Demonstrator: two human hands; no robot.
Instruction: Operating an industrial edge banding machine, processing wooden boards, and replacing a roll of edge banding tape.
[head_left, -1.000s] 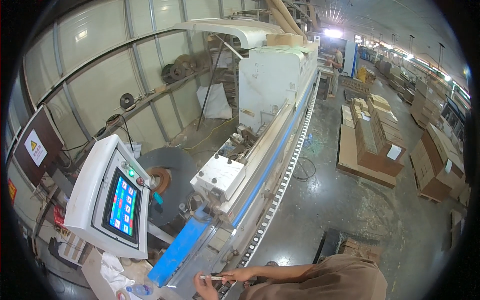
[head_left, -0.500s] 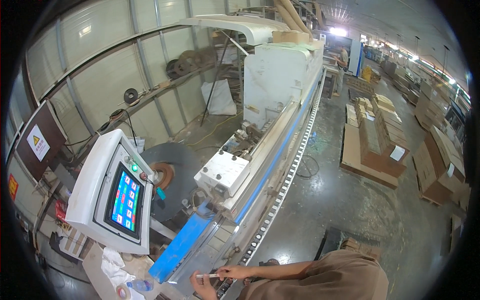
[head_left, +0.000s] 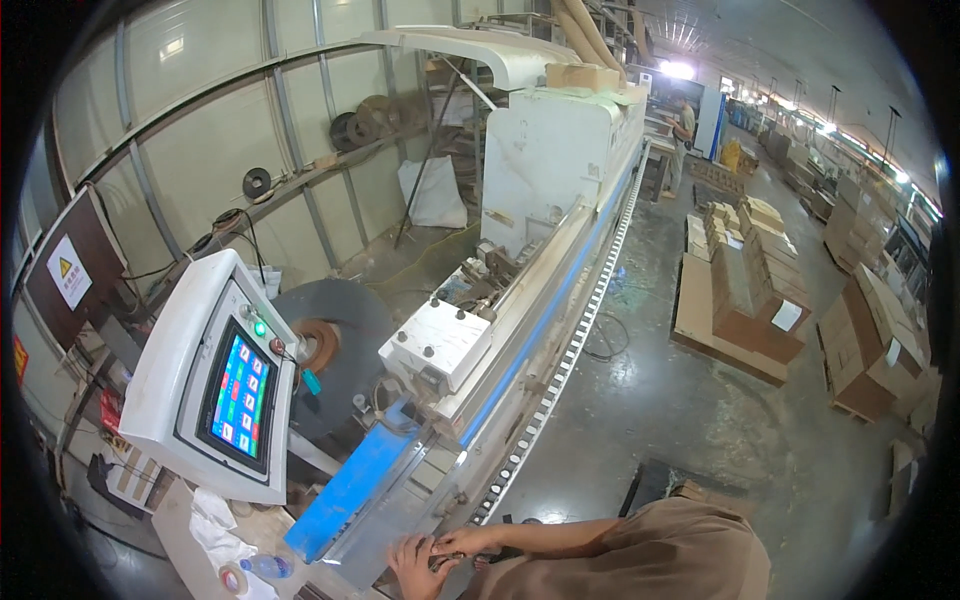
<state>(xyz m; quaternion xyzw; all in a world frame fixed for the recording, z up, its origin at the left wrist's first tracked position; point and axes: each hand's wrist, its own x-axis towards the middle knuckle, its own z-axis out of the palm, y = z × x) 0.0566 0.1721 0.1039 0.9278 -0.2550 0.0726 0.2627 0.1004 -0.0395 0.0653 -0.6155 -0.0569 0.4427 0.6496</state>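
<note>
My left hand (head_left: pixel 413 567) and my right hand (head_left: pixel 463 541) meet at the lower edge, beside the near end of a long machine's bed. The fingers of both are bent and closed together. Something small may lie between them, but the fingers hide it and I cannot make out what it is. Just beyond the hands runs the machine's blue guide plate (head_left: pixel 355 492). Left of that stands a white control panel (head_left: pixel 172 400) with a lit touch screen (head_left: pixel 238 398).
A clear plastic bottle (head_left: pixel 266 567), a tape roll (head_left: pixel 233 578) and crumpled white cloth (head_left: pixel 214 525) lie on the table at lower left. A roller track (head_left: pixel 545 405) edges the machine. Stacked cardboard (head_left: pixel 745 285) stands on the floor to the right. A co-worker (head_left: pixel 682 135) stands far back.
My hands have drawn together. The thin pale stick that showed between them before is no longer visible. The whole view has shifted slightly.
</note>
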